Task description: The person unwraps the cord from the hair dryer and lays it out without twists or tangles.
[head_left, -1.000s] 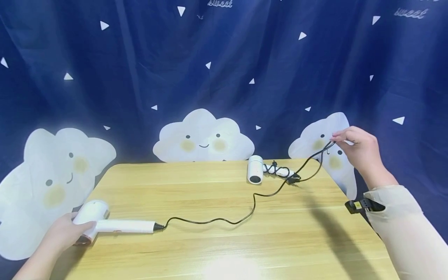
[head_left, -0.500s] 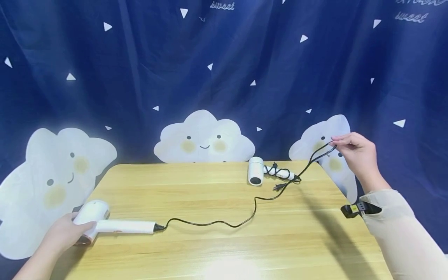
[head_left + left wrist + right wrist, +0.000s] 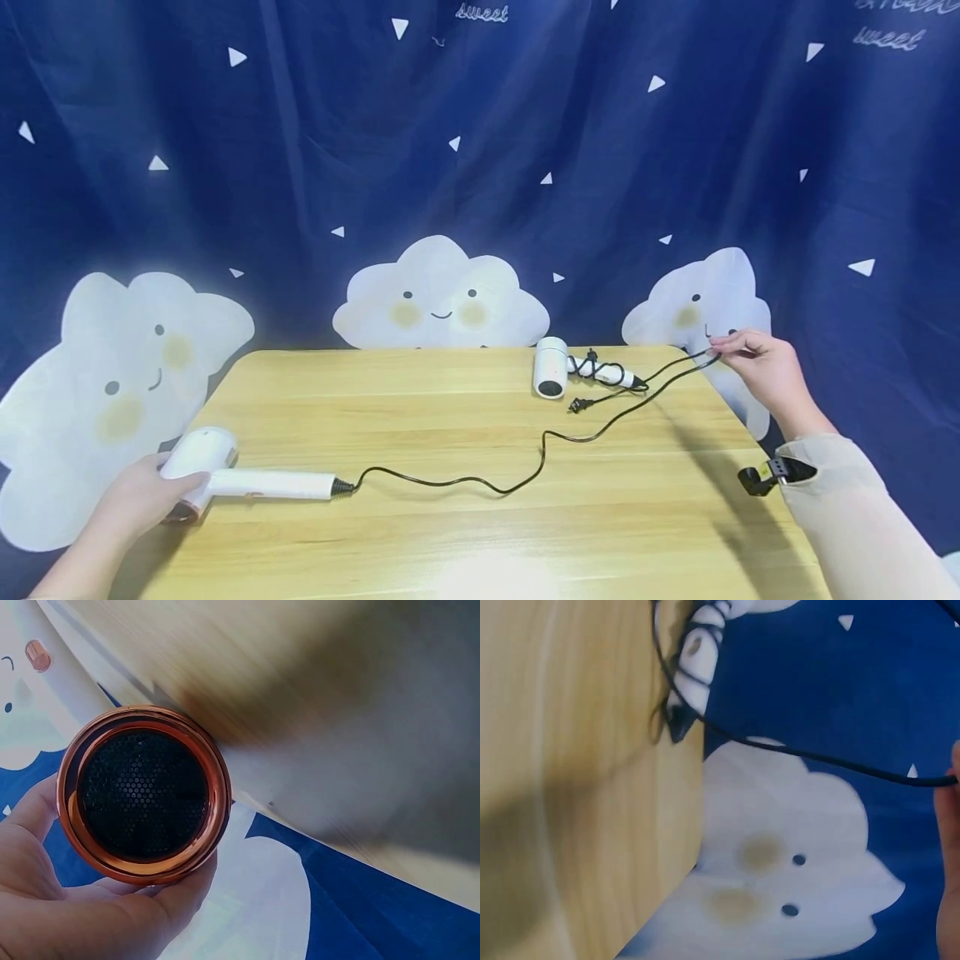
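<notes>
At the table's left end my left hand (image 3: pixel 138 504) grips the head of a white hair dryer (image 3: pixel 270 483), whose handle points right. The left wrist view shows the dryer's copper-rimmed grille (image 3: pixel 142 795), with fingers curled round the barrel. A black power cord (image 3: pixel 468 477) runs from the handle across the table. Over the far right corner, my right hand (image 3: pixel 768 375) pinches this cord between thumb and fingertips. The cord doubles back there, and its plug (image 3: pixel 579 405) hangs low over the tabletop. In the right wrist view only the fingers' edge (image 3: pixel 949 840) shows.
A second white hair dryer (image 3: pixel 551 367), smaller, lies at the back right of the wooden table (image 3: pixel 390 383) with its black cord wrapped round the handle. Behind the table hangs a blue curtain (image 3: pixel 480 192) printed with clouds.
My right hand has lowered with the cord. The plug has swung left, from beside the second dryer's handle end to in front of its handle. My left hand stays on the dryer.
</notes>
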A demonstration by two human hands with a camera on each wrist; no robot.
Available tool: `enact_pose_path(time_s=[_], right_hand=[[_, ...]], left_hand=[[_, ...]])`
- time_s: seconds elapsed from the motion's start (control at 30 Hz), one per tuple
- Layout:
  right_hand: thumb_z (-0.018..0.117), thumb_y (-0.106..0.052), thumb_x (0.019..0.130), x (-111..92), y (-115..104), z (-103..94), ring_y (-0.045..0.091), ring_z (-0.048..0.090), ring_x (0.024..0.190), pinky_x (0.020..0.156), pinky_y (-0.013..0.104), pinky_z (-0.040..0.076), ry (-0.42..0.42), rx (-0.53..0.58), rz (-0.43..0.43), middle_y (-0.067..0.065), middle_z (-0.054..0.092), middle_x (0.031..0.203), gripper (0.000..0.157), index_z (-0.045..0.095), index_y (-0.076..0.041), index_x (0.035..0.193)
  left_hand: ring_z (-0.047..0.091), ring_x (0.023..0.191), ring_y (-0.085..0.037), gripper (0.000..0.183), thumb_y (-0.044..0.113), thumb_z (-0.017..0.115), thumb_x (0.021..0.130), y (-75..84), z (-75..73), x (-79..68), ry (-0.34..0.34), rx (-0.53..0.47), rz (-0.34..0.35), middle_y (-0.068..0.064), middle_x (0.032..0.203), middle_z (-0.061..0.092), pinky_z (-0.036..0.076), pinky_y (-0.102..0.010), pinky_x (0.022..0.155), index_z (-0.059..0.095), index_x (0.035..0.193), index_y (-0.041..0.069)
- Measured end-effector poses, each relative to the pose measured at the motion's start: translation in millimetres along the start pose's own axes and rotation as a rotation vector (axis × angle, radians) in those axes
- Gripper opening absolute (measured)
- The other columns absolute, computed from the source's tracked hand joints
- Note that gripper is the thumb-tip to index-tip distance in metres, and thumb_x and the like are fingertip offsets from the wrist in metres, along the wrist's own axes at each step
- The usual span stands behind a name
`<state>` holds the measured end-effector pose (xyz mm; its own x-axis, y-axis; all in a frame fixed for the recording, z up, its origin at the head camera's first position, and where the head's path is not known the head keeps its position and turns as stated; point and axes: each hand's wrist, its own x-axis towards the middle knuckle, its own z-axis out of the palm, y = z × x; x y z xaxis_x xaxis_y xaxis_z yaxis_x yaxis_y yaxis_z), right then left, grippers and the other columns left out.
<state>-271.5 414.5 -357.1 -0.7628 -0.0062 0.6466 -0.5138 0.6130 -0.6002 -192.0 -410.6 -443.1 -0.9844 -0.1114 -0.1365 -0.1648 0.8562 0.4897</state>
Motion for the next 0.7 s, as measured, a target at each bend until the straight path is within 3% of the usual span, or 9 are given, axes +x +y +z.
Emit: enact_pose_path(time_s=[0.2, 0.33, 0.47, 0.6, 0.7], right_hand=[[0.070, 0.021, 0.078, -16, 18, -14.2, -0.015, 0.057, 0.079, 0.068, 0.004, 0.046, -0.133, -0.167, 0.027, -0.006, 0.071, 0.081, 0.014, 0.071, 0.007, 0.080], [0.075, 0.016, 0.074, -25, 32, -17.9, -0.002, 0.062, 0.073, 0.065, 0.011, 0.048, -0.268, -0.340, -0.007, 0.001, 0.070, 0.079, 0.023, 0.071, -0.006, 0.073], [0.076, 0.015, 0.070, -28, 37, -16.1, 0.014, 0.060, 0.069, 0.063, 0.027, 0.050, -0.444, -0.482, -0.037, 0.000, 0.065, 0.076, 0.031, 0.066, -0.015, 0.070], [0.072, 0.016, 0.064, -30, 42, -13.7, 0.009, 0.045, 0.065, 0.059, 0.029, 0.041, -0.676, -0.534, -0.026, -0.006, 0.054, 0.070, 0.034, 0.058, -0.015, 0.066], [0.069, 0.018, 0.058, -38, 49, -10.7, 0.005, 0.038, 0.062, 0.057, 0.026, 0.036, -0.790, -0.541, -0.030, -0.009, 0.048, 0.067, 0.035, 0.055, -0.014, 0.064]], left_hand=[[0.044, 0.109, -0.066, 0.089, 0.044, 0.063, 0.096, 0.1, 0.5, 1.8, 0.005, 0.016, 0.014, -0.054, 0.126, 0.037, 0.041, -0.068, 0.090, 0.031, 0.129, -0.032], [0.045, 0.108, -0.066, 0.088, 0.043, 0.063, 0.095, 0.8, -0.7, 1.8, 0.015, 0.022, 0.026, -0.054, 0.125, 0.038, 0.042, -0.068, 0.089, 0.031, 0.129, -0.032], [0.046, 0.107, -0.065, 0.087, 0.043, 0.064, 0.095, 1.1, -1.0, 1.4, 0.011, 0.029, 0.031, -0.053, 0.124, 0.040, 0.043, -0.067, 0.088, 0.033, 0.128, -0.032], [0.048, 0.105, -0.064, 0.086, 0.042, 0.064, 0.095, 0.3, -0.4, 0.5, 0.010, 0.034, 0.039, -0.053, 0.121, 0.042, 0.044, -0.066, 0.086, 0.034, 0.127, -0.031], [0.049, 0.104, -0.064, 0.084, 0.042, 0.064, 0.095, -0.4, 0.1, 0.5, 0.018, 0.039, 0.051, -0.052, 0.120, 0.044, 0.045, -0.066, 0.084, 0.035, 0.126, -0.031]])
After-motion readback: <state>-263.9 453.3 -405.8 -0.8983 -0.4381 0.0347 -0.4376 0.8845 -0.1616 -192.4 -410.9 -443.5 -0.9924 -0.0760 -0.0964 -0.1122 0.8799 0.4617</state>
